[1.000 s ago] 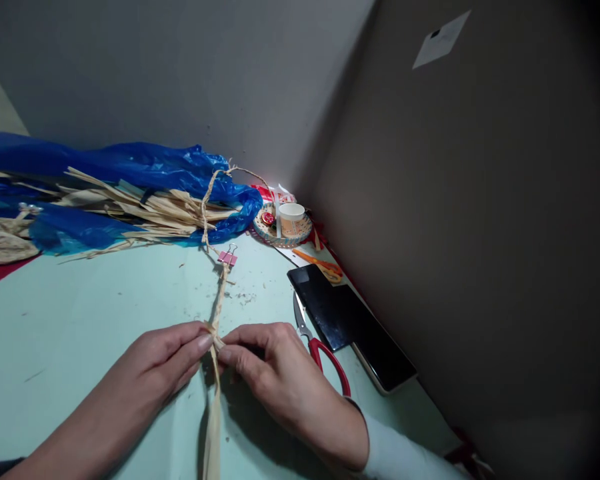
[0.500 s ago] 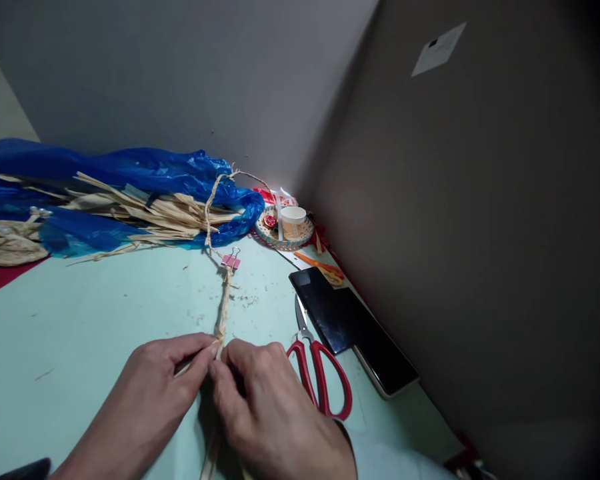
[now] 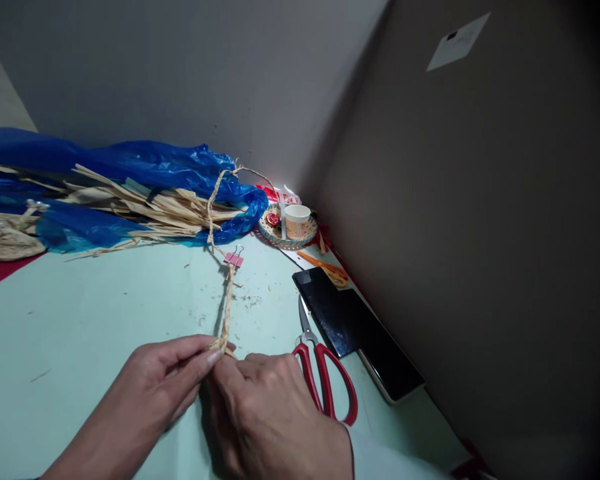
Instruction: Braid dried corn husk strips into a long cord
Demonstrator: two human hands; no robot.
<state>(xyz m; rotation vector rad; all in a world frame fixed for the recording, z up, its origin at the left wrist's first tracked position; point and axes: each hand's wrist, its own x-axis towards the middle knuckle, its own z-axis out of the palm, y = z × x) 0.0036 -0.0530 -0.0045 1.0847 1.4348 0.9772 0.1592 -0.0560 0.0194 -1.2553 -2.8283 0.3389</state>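
Observation:
A thin braided straw cord (image 3: pixel 227 307) lies on the pale green table (image 3: pixel 95 307), running from a pink binder clip (image 3: pixel 234 259) toward me. My left hand (image 3: pixel 163 377) pinches the near end of the cord between thumb and forefinger. My right hand (image 3: pixel 270 417) meets it from the right, fingers closed on the same straw strands; the loose strands below are hidden under my hands.
Red-handled scissors (image 3: pixel 325 377) lie just right of my right hand, beside a black phone (image 3: pixel 355 330). A bundle of dry straw (image 3: pixel 150 210) on blue plastic (image 3: pixel 130 167) fills the back left. A paper cup (image 3: pixel 297 221) on a woven coaster stands in the corner by the walls.
My right hand has moved left and closer over the cord, covering the loose strands that hung toward me. The left hand keeps its pinch. The view shifted slightly.

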